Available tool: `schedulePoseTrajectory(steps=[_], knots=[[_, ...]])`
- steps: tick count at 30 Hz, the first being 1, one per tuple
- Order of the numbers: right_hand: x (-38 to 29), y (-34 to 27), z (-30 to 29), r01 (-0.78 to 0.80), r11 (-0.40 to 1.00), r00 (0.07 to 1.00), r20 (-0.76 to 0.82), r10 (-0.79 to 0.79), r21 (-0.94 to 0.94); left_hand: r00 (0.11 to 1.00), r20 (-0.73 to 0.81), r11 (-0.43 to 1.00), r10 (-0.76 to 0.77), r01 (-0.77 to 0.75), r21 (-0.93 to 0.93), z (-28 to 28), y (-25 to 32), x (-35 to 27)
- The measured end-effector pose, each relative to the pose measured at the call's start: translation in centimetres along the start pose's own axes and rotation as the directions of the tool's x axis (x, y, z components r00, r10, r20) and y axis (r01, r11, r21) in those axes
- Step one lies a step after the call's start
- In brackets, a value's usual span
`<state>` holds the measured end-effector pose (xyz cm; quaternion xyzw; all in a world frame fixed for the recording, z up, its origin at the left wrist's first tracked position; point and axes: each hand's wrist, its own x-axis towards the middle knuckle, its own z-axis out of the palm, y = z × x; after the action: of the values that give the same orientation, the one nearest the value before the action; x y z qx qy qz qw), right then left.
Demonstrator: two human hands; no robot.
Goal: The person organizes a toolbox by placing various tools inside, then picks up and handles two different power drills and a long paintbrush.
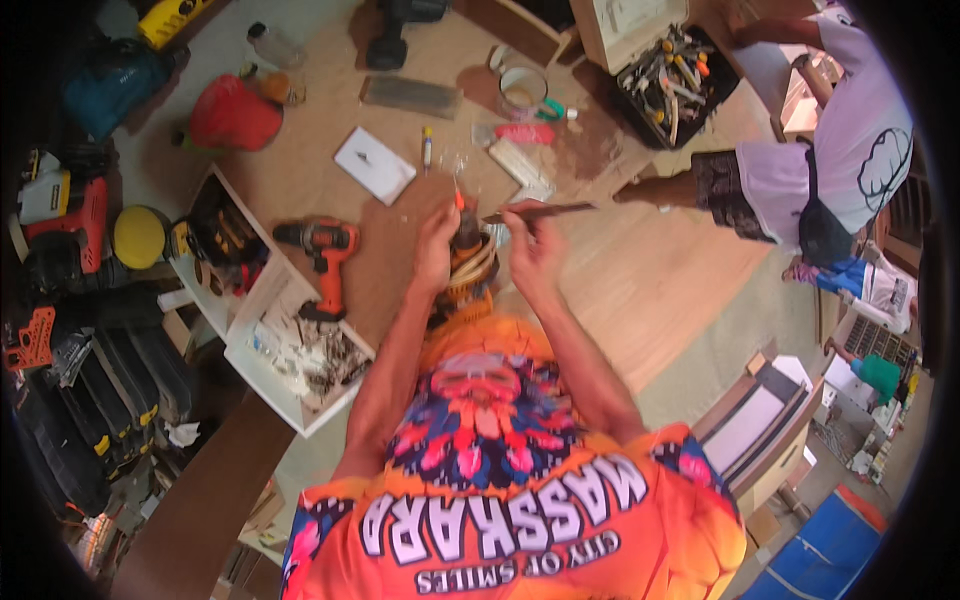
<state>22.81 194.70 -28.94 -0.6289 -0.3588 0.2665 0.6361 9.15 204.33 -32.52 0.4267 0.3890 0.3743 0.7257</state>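
Observation:
My left hand (437, 244) is at the centre, beside a dark tool with an orange tip (466, 229); its fingers are blurred, and I cannot tell whether they grip it. In my right hand (534, 244) is a thin dark strip (562, 211), pinched between thumb and fingers and pointing right. Between my wrists, close to my body, sits a yellow-orange object with a coiled cord (474, 270), partly hidden. An orange and black cordless drill (328, 259) lies left of my left hand. A white rectangular block (374, 166) and a glue-like small tube (427, 148) lie beyond my hands.
White open trays of screws and tools (300, 424) stand at the left. Farther off are a red cap (234, 112), a clear mug (523, 88), a grey metal plate (411, 97) and a black toolbox (675, 90). Another person (847, 127) stands at the right; several power tools lie far left.

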Motion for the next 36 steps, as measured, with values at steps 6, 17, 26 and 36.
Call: schedulePoseTrajectory(steps=[6, 17, 26, 36], knots=[[4.3, -7.9, -3.0, 0.207, 0.977, 0.972, -0.123, -0.200, 0.046, 0.986, -0.003, 0.978, -0.166, 0.164, -0.126, 0.1, -2.2, -0.9], [2.8, -2.2, -3.0, 0.206, 0.978, 0.972, -0.113, -0.207, -0.013, 0.983, -0.069, 0.974, -0.171, 0.158, -0.166, 1.4, -4.6, -1.0], [5.9, -7.5, -5.6, 0.215, 0.937, 0.955, -0.261, -0.143, 0.274, 0.975, -0.125, 0.983, -0.182, 0.177, -0.049, 3.3, -5.9, -2.2], [8.8, -4.4, -9.7, 0.143, 0.968, 0.962, -0.257, -0.087, 0.207, 0.985, -0.106, 0.987, -0.136, 0.126, -0.100, 6.8, -7.8, 1.5]])
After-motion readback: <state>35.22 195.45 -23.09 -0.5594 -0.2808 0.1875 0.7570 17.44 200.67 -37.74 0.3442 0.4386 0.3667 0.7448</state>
